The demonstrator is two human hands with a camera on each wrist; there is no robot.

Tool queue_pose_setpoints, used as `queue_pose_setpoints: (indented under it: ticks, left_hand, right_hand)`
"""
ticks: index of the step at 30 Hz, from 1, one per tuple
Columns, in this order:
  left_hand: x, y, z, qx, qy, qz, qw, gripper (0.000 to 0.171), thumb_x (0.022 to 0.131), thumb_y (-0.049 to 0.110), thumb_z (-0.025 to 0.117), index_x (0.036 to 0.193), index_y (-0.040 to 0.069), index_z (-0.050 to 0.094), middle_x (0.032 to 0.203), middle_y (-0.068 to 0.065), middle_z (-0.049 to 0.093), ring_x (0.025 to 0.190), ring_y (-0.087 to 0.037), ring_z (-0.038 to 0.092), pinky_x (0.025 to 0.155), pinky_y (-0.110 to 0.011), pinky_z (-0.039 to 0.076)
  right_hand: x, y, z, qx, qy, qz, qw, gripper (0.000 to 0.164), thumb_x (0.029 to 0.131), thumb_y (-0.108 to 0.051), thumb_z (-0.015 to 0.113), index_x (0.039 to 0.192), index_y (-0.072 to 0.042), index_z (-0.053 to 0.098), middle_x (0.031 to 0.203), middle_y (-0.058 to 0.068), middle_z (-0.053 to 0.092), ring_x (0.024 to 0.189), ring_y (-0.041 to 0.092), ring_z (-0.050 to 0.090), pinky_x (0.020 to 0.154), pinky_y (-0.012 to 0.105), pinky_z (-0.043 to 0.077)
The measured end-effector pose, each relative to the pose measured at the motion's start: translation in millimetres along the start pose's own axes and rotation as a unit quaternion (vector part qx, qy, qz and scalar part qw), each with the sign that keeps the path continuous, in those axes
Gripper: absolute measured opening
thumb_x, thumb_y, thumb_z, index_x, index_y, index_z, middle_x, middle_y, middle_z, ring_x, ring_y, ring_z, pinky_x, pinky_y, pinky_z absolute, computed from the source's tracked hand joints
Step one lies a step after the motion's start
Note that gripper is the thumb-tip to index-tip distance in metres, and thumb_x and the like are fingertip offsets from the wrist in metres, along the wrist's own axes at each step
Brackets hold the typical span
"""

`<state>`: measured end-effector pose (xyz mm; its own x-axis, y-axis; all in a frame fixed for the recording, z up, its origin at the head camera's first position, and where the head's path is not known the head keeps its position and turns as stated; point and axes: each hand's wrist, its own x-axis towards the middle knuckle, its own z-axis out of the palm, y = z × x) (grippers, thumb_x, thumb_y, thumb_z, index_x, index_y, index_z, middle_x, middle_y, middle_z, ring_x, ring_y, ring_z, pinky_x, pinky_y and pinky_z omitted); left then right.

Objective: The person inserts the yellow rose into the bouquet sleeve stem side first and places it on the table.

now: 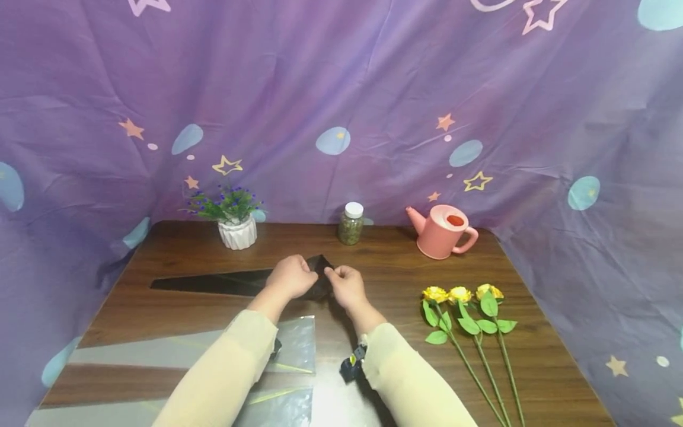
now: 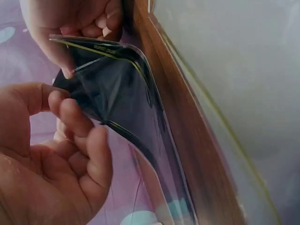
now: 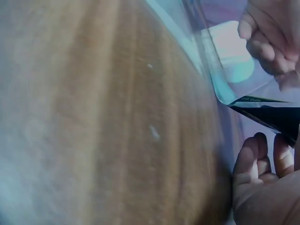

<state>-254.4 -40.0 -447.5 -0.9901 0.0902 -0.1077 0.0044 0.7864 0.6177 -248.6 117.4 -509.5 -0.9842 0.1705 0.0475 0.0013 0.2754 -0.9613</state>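
Observation:
A long, tapered black flower sleeve (image 1: 213, 283) lies across the table, its narrow end to the left. Both hands are at its wide right end. My left hand (image 1: 292, 277) pinches one edge of the mouth between thumb and fingers. Opposite it, my right hand (image 1: 348, 286) pinches the other edge. In the left wrist view the sleeve (image 2: 133, 103) gapes between the two hands, with a thin yellow line along its rim. The right wrist view shows only a dark corner of the sleeve (image 3: 276, 117) by the fingers.
Two clear sleeves with yellow lines, one farther back (image 1: 297, 338) and one nearer (image 1: 288, 409), lie in front. Three yellow roses (image 1: 460, 295) lie at the right. Along the back stand a potted plant (image 1: 237, 231), a white-capped jar (image 1: 350, 228) and a pink watering can (image 1: 440, 234).

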Motion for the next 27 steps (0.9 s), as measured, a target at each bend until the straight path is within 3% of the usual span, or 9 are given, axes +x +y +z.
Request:
queue_pose_setpoints:
  ticks: [4,8,11,14,19,22,27]
  left_hand:
    - [0.1,-1.8,1.8,-0.038,0.011,-0.001,0.9992,0.015,0.087,0.023,0.071,0.084,0.012,0.062,0.085,-0.006,0.066,0.083,-0.028,0.065,0.077,-0.043,0.055]
    - [1.0,-4.8,4.4,-0.074,0.016,-0.008,0.9971,0.014,0.085,0.02,0.072,0.083,0.01,0.062,0.081,-0.008,0.066,0.077,-0.027,0.064,0.07,-0.04,0.054]
    - [2.0,-7.7,5.4,-0.084,0.023,-0.016,0.996,0.013,0.085,0.018,0.072,0.082,0.01,0.062,0.078,-0.007,0.067,0.073,-0.025,0.064,0.066,-0.039,0.054]
    - [3.0,-9.7,5.9,-0.092,0.028,-0.02,0.9952,0.013,0.086,0.018,0.071,0.083,0.01,0.062,0.077,-0.005,0.069,0.072,-0.024,0.064,0.066,-0.038,0.054]
    - [3.7,-5.8,3.3,-0.102,0.031,-0.002,0.9943,0.014,0.091,0.021,0.07,0.085,0.01,0.064,0.081,-0.006,0.073,0.082,-0.028,0.068,0.079,-0.044,0.056]
    - [2.7,-4.5,-1.6,-0.101,0.041,0.003,0.9941,0.018,0.094,0.024,0.07,0.087,0.008,0.065,0.088,-0.009,0.073,0.092,-0.032,0.069,0.088,-0.048,0.055]
    - [2.9,-4.6,-4.8,-0.111,0.042,-0.016,0.9928,0.02,0.096,0.026,0.069,0.089,0.008,0.066,0.088,-0.01,0.073,0.093,-0.033,0.069,0.09,-0.049,0.054]
  right_hand:
    - [0.5,-2.0,-10.9,0.027,-0.002,0.026,0.999,0.031,0.1,-0.016,0.07,0.071,-0.008,0.06,0.06,-0.002,0.055,0.053,0.011,0.053,0.05,0.023,0.045]
    - [-4.2,-10.3,-21.7,0.032,-0.013,0.024,0.999,0.029,0.1,-0.018,0.069,0.079,0.0,0.066,0.066,0.008,0.062,0.057,0.016,0.058,0.052,0.025,0.047]
    - [-9.3,-20.5,-32.7,0.008,-0.019,-0.006,1.0,0.03,0.1,-0.019,0.069,0.085,0.006,0.068,0.07,0.01,0.065,0.06,0.016,0.059,0.056,0.025,0.047]
    - [-14.7,-34.9,-54.4,-0.036,-0.023,-0.062,0.997,0.025,0.1,-0.016,0.069,0.089,0.007,0.071,0.074,0.007,0.067,0.067,0.015,0.059,0.064,0.028,0.048]
    - [-21.2,-51.0,-122.1,-0.149,-0.011,-0.151,0.977,0.015,0.1,-0.008,0.068,0.097,0.005,0.076,0.081,0.009,0.072,0.073,0.015,0.059,0.07,0.032,0.05]
    - [-26.3,-52.4,-170.1,-0.218,0.004,-0.156,0.963,0.015,0.101,-0.008,0.067,0.103,0.004,0.076,0.088,0.014,0.075,0.074,0.017,0.062,0.07,0.034,0.051]
    - [-42.3,-45.5,-237.7,-0.329,0.005,-0.116,0.937,0.019,0.101,-0.015,0.07,0.11,0.001,0.077,0.095,0.013,0.078,0.075,0.017,0.066,0.066,0.036,0.052]
